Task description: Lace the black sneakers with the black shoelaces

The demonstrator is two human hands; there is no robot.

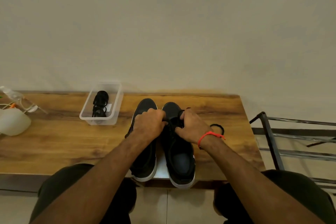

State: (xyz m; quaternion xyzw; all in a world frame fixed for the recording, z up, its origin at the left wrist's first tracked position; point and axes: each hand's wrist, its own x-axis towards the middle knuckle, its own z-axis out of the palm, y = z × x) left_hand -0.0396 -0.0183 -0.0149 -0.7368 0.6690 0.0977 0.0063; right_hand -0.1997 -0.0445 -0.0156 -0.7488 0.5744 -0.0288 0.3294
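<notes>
Both hands, left hand (148,123) and right hand (190,127), are pinching the shoelace (217,127) at the right sneaker (179,154), apparently threading its front eyelets; next, probably drawing it snug between the fingers.

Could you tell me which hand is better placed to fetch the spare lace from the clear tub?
Probably the left hand: the clear tub holding the spare lace sits on its side.

Glossy wooden table (54,143); clear plastic tub (116,103).
</notes>
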